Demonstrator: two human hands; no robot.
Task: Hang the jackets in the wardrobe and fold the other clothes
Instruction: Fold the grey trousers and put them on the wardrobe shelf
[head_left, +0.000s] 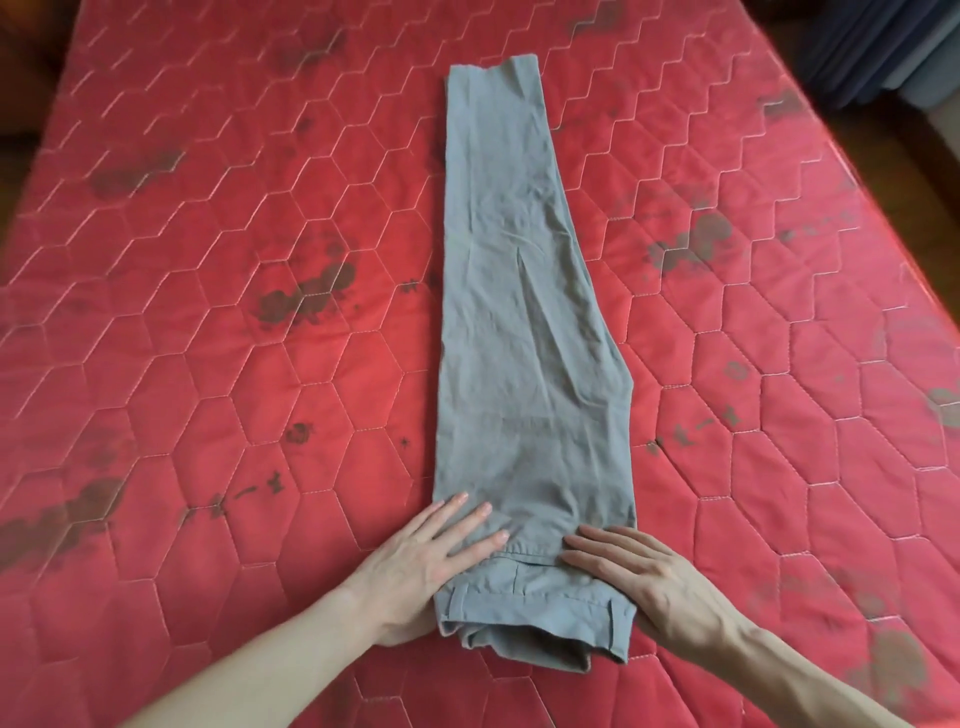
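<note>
— Two hands, both flat: the left hand (435, 558) presses with straight fingers on the waist end of the trousers (524, 332), and the right hand (636, 574) lies spread on the same end, gripping nothing.

— Where do the trousers lie?

— Down the middle of the bed (208, 364), waist at the near edge, hems toward the far edge. One leg looks laid over the other, so the lengthwise fold seems done.

— And what is left?

— Folding them short, I'd judge: hems brought toward the waist. No jackets or other loose clothes show on the bed. Some dark hanging fabric (872, 47) shows past the far right corner, too blurred to name.
</note>
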